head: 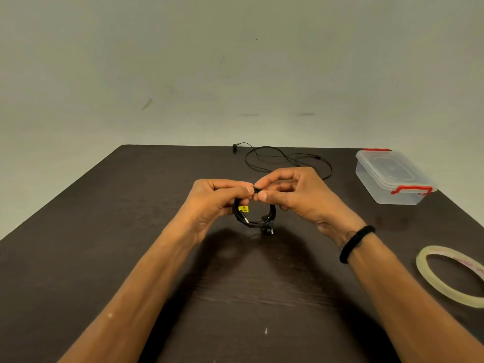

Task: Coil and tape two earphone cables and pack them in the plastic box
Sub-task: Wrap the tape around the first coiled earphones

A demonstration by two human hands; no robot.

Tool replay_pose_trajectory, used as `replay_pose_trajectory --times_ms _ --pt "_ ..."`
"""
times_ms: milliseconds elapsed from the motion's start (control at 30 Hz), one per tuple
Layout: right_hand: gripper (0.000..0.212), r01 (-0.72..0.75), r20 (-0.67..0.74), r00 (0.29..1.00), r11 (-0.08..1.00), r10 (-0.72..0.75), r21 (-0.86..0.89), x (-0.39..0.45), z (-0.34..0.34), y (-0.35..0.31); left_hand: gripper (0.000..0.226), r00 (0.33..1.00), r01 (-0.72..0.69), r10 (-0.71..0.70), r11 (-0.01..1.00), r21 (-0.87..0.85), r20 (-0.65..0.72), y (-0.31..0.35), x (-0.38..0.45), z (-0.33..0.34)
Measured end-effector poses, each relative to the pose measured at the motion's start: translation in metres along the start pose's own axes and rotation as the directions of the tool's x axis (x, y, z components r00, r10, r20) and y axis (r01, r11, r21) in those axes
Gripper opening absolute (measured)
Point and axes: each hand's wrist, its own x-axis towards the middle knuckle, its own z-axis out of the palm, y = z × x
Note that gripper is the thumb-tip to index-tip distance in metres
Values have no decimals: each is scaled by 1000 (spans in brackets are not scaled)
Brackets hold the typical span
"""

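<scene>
1. Dark brown wood-grain table (131,231) fills my view; its far edge runs straight under a pale wall (235,61), and its left and right edges slant outward toward me.
2. Bare tabletop lies open on the left side and in the near middle between my forearms.
3. My left hand (214,203) and right hand (296,195) meet above the table's centre, thumbs and forefingers of both pinching the top of a coiled black earphone cable (255,218).
4. The coil hangs below the fingers as a ring, with a small yellow tag (243,209) and the jack on its left inner side and an earbud dangling at the bottom right.
5. I cannot tell whether tape is already on the coil where my fingers cover it.
6. The second earphone cable (285,158) lies loose and uncoiled near the far edge, behind my right hand.
7. The plastic box (392,179) sits at the far right, close to the table's right edge; it is clear, its lid is on, and its red latches show at both ends. Nothing shows inside through the wall.
8. A roll of clear tape (450,276) lies flat at the near right, partly cut off by the frame.
9. A black wristband (356,243) circles my right wrist.
</scene>
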Motion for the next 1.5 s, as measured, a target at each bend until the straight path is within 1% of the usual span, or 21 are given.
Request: replay_pose_trajectory --times_ms 100,167,233,300,367,467,533,633,767,933,1000,1067,1133,1367,1500 --pt "15 55 14 998 998 -55 -5 0 -1 0 18 999 37 -37 997 -63 4 2 0 -2" --pt "15 85 24 996 996 -85 -22 0 -1 1 19 999 37 -37 996 -76 2 2 0 -4" --pt "16 106 31 994 994 -105 -35 -1 -2 2 17 1000 11 -11 998 -60 -7 1 0 -5" --pt "15 106 40 994 994 -105 -21 -2 -1 2 16 999 -47 47 999 -7 -23 1 0 -5" --pt "19 73 19 997 997 -73 28 -2 1 3 14 992 -119 122 991 69 -36 1 -1 -4" --pt "30 -33 -44 998 991 39 132 1 6 4 14 975 -216 221 963 159 -18 3 -2 -2" --pt "31 -93 -41 994 978 102 187 1 9 5 13 965 -258 262 946 199 7 3 -3 0" --pt "29 -146 -34 987 965 157 220 2 12 6 13 956 -289 291 925 248 29 3 -2 0" --pt "25 -226 24 973 924 230 310 1 11 5 14 941 -336 333 902 270 60 2 -1 -1" --pt "23 -351 83 934 842 349 409 1 11 2 14 918 -396 381 872 289 107 1 0 -1" --pt "26 -402 108 912 805 396 436 1 12 1 13 909 -416 398 860 295 121 1 -1 -1" --pt "34 -437 125 893 767 433 470 2 12 2 14 903 -429 410 853 298 126 1 0 -1" --pt "35 -458 138 882 749 451 479 2 11 3 15 892 -451 429 836 313 142 0 1 -2" --pt "19 -487 206 871 734 445 473 0 9 1 17 875 -484 455 802 351 167 -2 3 -5" --pt "26 -478 244 878 730 412 488 0 7 5 17 879 -476 446 806 352 168 -2 4 -7"
